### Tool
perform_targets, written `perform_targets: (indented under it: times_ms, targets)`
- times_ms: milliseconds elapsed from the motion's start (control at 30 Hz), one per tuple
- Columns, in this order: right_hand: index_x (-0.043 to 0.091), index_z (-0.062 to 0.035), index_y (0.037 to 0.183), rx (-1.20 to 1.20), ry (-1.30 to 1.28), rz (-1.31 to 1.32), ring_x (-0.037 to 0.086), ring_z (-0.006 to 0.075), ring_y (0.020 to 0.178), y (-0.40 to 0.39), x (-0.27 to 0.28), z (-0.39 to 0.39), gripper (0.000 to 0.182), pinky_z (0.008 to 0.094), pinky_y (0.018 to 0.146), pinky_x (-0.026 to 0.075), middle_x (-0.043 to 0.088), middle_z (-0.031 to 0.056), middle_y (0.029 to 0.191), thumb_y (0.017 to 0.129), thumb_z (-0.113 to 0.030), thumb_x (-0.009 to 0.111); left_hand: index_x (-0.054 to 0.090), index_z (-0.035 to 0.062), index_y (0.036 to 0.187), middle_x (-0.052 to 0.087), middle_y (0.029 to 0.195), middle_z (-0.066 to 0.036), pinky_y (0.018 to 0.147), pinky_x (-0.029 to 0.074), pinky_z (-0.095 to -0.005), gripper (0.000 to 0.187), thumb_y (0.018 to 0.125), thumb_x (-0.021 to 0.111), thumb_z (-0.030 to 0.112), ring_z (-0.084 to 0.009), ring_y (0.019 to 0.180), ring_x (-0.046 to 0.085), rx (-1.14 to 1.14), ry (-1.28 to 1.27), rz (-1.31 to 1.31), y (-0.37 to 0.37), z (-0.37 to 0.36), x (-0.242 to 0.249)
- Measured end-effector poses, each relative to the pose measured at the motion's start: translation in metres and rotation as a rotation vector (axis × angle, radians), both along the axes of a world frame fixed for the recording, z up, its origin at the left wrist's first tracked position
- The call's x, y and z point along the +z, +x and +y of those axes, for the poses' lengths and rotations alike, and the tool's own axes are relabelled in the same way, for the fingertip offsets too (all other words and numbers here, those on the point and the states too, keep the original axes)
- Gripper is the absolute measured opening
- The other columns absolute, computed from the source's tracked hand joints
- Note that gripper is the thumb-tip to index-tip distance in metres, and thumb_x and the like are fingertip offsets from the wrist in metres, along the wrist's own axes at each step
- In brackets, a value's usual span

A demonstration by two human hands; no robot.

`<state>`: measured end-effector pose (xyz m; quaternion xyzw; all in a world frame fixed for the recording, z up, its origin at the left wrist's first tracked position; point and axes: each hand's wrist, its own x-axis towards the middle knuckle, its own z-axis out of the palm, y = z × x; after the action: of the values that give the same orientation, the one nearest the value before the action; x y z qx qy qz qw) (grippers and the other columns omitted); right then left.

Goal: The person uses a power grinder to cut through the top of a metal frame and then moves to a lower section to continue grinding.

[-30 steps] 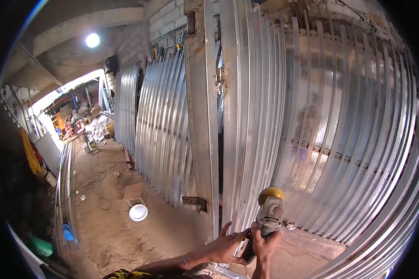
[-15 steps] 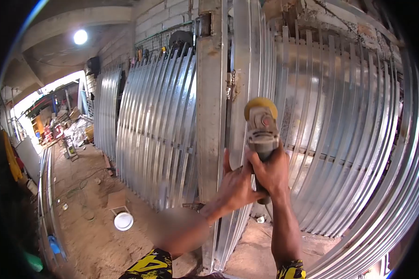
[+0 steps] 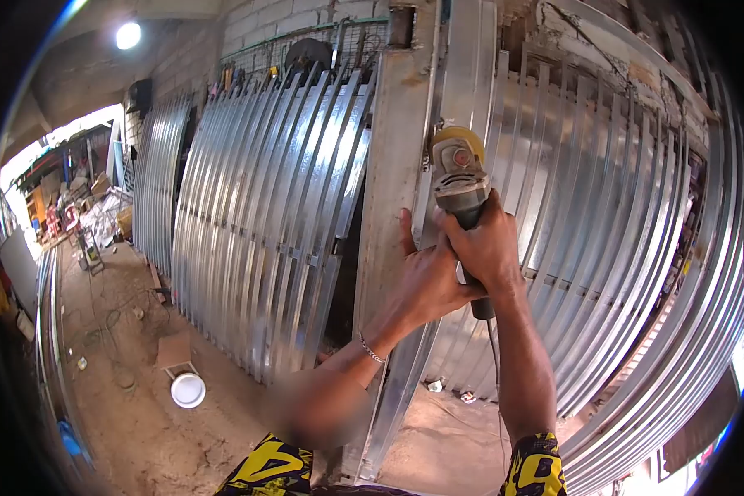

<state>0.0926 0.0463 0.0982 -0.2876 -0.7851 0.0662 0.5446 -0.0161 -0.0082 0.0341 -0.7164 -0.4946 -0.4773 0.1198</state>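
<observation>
An angle grinder (image 3: pixel 461 183) with a yellow disc (image 3: pixel 465 137) is held upright against a tall metal post (image 3: pixel 466 83). My right hand (image 3: pixel 489 246) is wrapped round the grinder's body, just below its head. Beside it, my left hand (image 3: pixel 430 277) presses against the grinder's lower body, with the thumb raised near the post's edge and a bracelet on the wrist. The disc is at the post's face, close to a rusty hinge area; whether it touches cannot be made out. A cord (image 3: pixel 494 355) hangs from the tool's lower end.
Ribbed metal panels (image 3: pixel 256 207) lean on the left, and more panels (image 3: pixel 587 223) stand on the right. A white round lid (image 3: pixel 188 390) and a brown board (image 3: pixel 174 351) lie on the dirt floor. Long metal bars (image 3: pixel 48 331) lie at the far left.
The grinder and both my hands have moved up along the post. The view has shifted, so the left panels look larger and the bracelet now shows.
</observation>
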Motion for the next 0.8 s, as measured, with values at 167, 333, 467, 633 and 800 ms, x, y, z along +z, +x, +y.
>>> perform_targets:
  times_ms: [167, 333, 467, 633, 800]
  targets:
    - [0.055, 0.0102, 0.111, -0.052, 0.004, -0.058, 0.072, 0.0482, 0.086, 0.002, 0.008, 0.007, 0.062, 0.0495, 0.078, 0.06, 0.072, 0.0314, 0.089, 0.08, -0.038, 0.077, 0.06, -0.0095, 0.125, 0.076, 0.087, -0.021, 0.121, -0.016, -0.0634, 0.082, 0.073, 0.087, 0.048, -0.0401, 0.091, 0.075, 0.033, -0.038, -0.059, 0.007, 0.006, 0.005]
    - [0.058, 0.011, 0.111, -0.052, 0.009, -0.06, 0.074, 0.0459, 0.086, 0.003, 0.011, 0.01, 0.063, 0.0477, 0.077, 0.06, 0.073, 0.0299, 0.089, 0.079, -0.039, 0.079, 0.058, -0.011, 0.129, 0.073, 0.096, -0.028, 0.119, -0.019, -0.0651, 0.092, 0.072, 0.086, 0.054, -0.0399, 0.098, 0.073, -0.046, 0.063, -0.11, 0.01, 0.017, -0.001]
    - [0.058, 0.0109, 0.111, -0.059, 0.049, -0.087, 0.074, 0.0453, 0.084, 0.007, 0.013, 0.011, 0.062, 0.0466, 0.076, 0.061, 0.073, 0.0296, 0.089, 0.079, -0.039, 0.079, 0.052, -0.0107, 0.136, 0.073, 0.102, -0.027, 0.119, -0.019, -0.0651, 0.101, 0.07, 0.087, 0.058, -0.0386, 0.106, 0.071, -0.002, 0.122, -0.087, 0.013, 0.025, -0.004]
    - [0.059, 0.0098, 0.111, -0.041, -0.008, -0.107, 0.074, 0.0442, 0.085, 0.009, 0.017, 0.005, 0.062, 0.0462, 0.077, 0.061, 0.073, 0.029, 0.089, 0.079, -0.039, 0.079, 0.045, -0.0116, 0.139, 0.075, 0.097, -0.02, 0.12, -0.021, -0.0641, 0.107, 0.07, 0.086, 0.059, -0.0359, 0.111, 0.07, -0.036, -0.003, -0.155, 0.015, 0.013, 0.004]
    - [0.059, 0.0105, 0.11, -0.045, 0.012, -0.119, 0.074, 0.0458, 0.086, 0.011, 0.017, 0.007, 0.063, 0.0471, 0.079, 0.061, 0.073, 0.0296, 0.089, 0.079, -0.04, 0.079, 0.051, -0.0083, 0.136, 0.077, 0.091, -0.016, 0.119, -0.023, -0.0629, 0.099, 0.072, 0.086, 0.058, -0.0346, 0.106, 0.072, -0.032, 0.063, -0.134, 0.015, 0.018, 0.001]
